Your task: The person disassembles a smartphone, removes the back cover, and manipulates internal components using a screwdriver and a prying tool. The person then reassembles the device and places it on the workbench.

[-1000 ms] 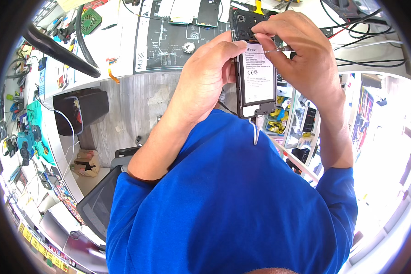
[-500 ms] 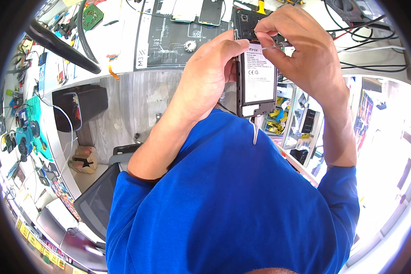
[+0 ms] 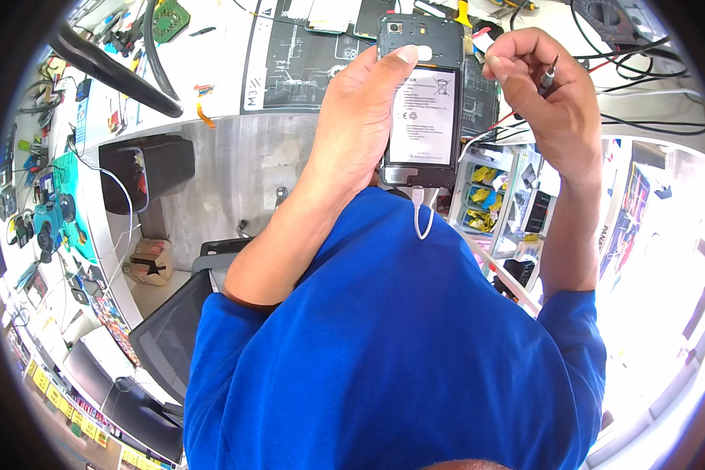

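My left hand (image 3: 360, 113) grips an opened phone (image 3: 388, 175) along its left edge, the thumb lying over its upper part. The back cover is off, so the white-labelled battery (image 3: 424, 125) and the black upper frame with a camera show. A white cable (image 3: 420, 223) is plugged into the bottom end. Right of the phone and apart from it, my right hand (image 3: 552, 102) is closed around a slim metal screwdriver (image 3: 551, 77), whose tip points up. Its thumb and index finger are pinched together; whether a small piece sits between them I cannot tell.
A dark printed work mat (image 3: 290, 82) covers the bench beyond the phone. Black cables (image 3: 642, 117) and a meter (image 3: 609, 19) lie at the right. A thick black hose (image 3: 117, 78) reaches in from the left. Shelves with yellow packets (image 3: 486, 176) stand below right.
My right hand has drawn away from the phone to the right, and the screwdriver has turned tip up. The phone has shifted slightly left and straightened, with my left thumb higher on it.
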A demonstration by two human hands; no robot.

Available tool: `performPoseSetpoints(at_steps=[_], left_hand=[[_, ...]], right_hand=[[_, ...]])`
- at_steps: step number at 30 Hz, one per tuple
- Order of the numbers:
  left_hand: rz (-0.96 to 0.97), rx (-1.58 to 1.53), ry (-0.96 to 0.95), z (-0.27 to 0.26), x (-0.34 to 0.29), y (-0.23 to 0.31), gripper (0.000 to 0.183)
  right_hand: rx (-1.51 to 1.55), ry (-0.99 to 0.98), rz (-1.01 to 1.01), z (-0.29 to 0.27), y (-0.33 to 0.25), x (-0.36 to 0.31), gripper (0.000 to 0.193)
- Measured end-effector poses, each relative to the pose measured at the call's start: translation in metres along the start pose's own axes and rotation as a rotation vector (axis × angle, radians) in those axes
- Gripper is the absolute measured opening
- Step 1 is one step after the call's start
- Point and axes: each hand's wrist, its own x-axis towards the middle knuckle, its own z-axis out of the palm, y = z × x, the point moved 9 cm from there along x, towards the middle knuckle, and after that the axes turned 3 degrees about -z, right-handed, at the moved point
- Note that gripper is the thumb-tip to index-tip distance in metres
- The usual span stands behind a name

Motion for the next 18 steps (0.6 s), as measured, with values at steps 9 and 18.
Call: performPoseSetpoints(at_steps=[9,18], left_hand=[[0.092,-0.023,0.064,-0.018,0.011,0.006,0.034],[-0.088,-0.009,0.036,-0.022,0.026,-0.026,0.029]], right_hand=[[0.625,0.151,0.295,0.015,0.092,-0.005,0.011],[0.175,0.178,0.376,0.031,0.116,0.017,0.010]])
